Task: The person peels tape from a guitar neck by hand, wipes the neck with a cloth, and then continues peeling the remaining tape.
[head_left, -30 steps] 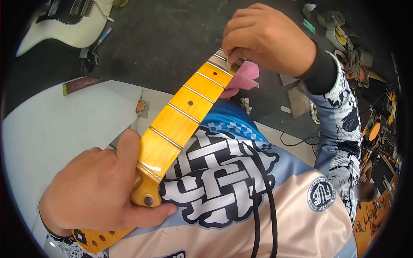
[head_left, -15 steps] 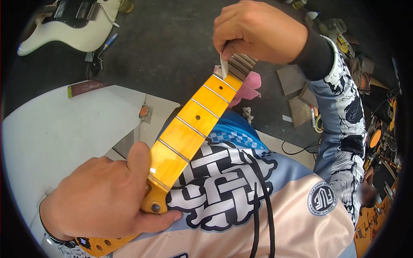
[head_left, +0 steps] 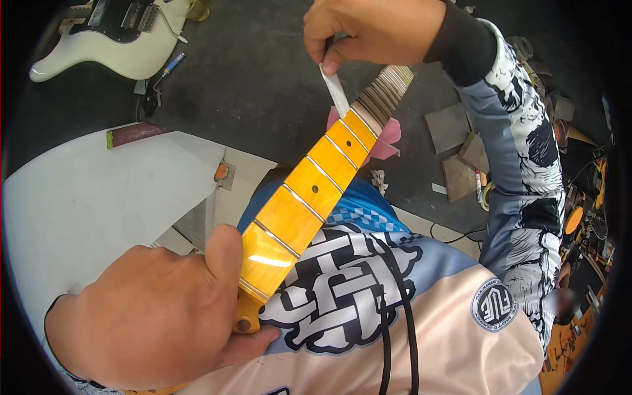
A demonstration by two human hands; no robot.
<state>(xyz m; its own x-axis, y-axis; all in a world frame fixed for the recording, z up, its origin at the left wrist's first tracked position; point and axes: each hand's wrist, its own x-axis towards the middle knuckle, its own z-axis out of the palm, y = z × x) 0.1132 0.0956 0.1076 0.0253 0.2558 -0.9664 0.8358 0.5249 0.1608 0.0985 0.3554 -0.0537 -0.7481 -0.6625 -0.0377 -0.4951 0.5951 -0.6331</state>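
A glossy amber guitar neck (head_left: 299, 205) with metal frets and dark dot inlays runs diagonally across my lap. My left hand (head_left: 158, 316) is closed around its headstock end, thumb along the edge. Toward the far end, the fretboard is covered with greyish-brown strips (head_left: 382, 97) between the frets. Above the neck, my right hand (head_left: 378, 29) pinches the upper end of a pale strip of tape (head_left: 336, 93). The strip's lower end meets the neck's edge beside the covered part. Pink cloth or paper (head_left: 388, 141) shows beneath the neck.
A white electric guitar body (head_left: 112, 49) lies at the upper left of the dark bench (head_left: 243, 72), near a blue-handled tool (head_left: 174, 62). Brown flat blocks (head_left: 447, 125) sit at right, near a cable. A large white panel (head_left: 99, 197) occupies the left side.
My right hand has moved up and left, and a longer length of the tape strip now shows away from the fretboard. The neck has shifted slightly to the right, with my left hand still gripping it.
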